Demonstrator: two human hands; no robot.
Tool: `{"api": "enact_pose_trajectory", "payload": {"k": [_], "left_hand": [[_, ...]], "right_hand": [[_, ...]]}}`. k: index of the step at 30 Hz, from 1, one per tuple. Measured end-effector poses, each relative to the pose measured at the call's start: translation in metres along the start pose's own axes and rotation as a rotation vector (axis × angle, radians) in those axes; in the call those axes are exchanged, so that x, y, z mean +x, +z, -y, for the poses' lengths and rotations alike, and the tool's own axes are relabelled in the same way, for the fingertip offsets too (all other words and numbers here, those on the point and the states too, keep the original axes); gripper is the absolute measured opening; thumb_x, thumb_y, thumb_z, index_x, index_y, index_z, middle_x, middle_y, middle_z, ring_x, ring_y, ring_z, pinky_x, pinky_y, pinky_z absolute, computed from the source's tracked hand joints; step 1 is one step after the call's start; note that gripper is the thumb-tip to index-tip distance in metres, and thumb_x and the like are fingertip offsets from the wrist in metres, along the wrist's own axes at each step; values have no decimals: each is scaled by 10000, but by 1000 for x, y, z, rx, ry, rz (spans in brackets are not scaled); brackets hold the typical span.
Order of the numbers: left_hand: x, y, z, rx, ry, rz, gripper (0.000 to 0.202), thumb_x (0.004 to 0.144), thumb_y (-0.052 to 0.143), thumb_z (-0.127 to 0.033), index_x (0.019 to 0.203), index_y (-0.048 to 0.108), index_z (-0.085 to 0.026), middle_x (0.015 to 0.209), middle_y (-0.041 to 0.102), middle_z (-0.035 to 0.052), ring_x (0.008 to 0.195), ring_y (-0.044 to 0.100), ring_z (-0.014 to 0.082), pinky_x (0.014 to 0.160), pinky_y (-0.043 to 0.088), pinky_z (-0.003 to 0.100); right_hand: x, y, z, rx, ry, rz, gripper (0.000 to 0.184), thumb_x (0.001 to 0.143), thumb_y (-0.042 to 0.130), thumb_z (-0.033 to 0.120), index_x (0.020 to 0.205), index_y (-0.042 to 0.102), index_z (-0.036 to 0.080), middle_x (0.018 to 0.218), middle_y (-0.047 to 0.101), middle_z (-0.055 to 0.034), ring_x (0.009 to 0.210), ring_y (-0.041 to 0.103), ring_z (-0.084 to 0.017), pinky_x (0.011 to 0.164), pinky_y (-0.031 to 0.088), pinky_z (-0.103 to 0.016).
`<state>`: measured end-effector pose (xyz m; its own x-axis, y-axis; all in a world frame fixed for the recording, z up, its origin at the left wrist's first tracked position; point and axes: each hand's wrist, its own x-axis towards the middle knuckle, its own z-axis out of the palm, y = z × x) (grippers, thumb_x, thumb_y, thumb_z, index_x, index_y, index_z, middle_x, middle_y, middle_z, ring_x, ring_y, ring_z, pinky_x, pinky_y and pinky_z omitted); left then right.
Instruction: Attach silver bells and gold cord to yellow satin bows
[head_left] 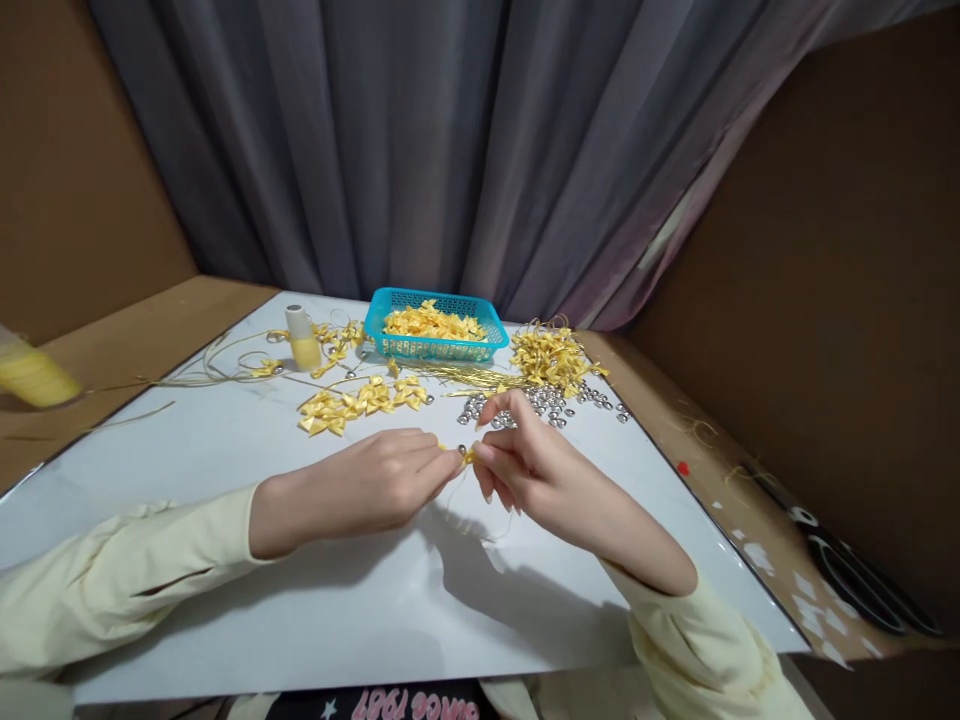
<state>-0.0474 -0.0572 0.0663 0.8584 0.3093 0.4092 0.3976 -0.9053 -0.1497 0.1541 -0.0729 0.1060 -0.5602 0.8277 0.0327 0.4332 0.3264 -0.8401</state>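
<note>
My left hand (375,480) is closed, its thumb and fingers pinched at a small silver bead (462,450) and a bit of yellow ribbon. From the other side, my right hand (536,470) pinches the same small yellow ribbon piece (470,457), with its index finger raised and bent. A thin pale thread (480,530) loops below both hands. Just beyond them lie a row of folded yellow ribbon pieces (364,403) and many loose silver beads (559,408). My fingers partly hide the ribbon and bead.
Behind stand a blue basket (442,350) of yellow ribbon pieces, a heap of ribbon pieces (551,357), gold cords (480,377) and a yellow thread spool (303,340). A second yellow spool (34,375) is at far left. Black scissors (855,585) and paper scraps (757,558) lie at right.
</note>
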Motion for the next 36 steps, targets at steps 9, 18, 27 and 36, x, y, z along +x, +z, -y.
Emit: {"api": "enact_pose_trajectory", "payload": {"k": [9, 18, 27, 36], "left_hand": [[3, 1, 0, 20, 15, -24, 301, 940, 298, -64, 762, 531, -131, 637, 506, 29, 572, 429, 153, 536, 360, 285], [5, 1, -1, 32, 4, -92, 287, 943, 311, -86, 775, 539, -129, 627, 520, 29, 563, 453, 155, 525, 376, 287], [6, 1, 0, 7, -26, -170, 284, 949, 317, -113, 841, 580, -105, 632, 576, 46, 588, 512, 154, 550, 435, 282], [6, 0, -1, -1, -21, -226, 309, 947, 324, -125, 799, 594, -101, 595, 559, 43, 556, 493, 159, 517, 417, 276]], "right_hand": [[-1, 2, 6, -277, -117, -93, 283, 828, 426, 25, 965, 290, 233, 661, 528, 46, 577, 496, -124, 547, 334, -219], [-5, -2, 17, -363, -60, -140, 245, 838, 471, 76, 1022, 383, 211, 639, 642, 7, 587, 619, -176, 545, 405, -251], [-14, -10, 4, 45, 21, -313, 136, 850, 547, 264, 930, 471, 185, 588, 648, 1, 500, 613, -134, 502, 480, -231], [-12, 24, -16, 4, 84, -466, 225, 784, 613, 308, 827, 716, 113, 383, 451, 61, 351, 355, -67, 395, 296, -206]]}}
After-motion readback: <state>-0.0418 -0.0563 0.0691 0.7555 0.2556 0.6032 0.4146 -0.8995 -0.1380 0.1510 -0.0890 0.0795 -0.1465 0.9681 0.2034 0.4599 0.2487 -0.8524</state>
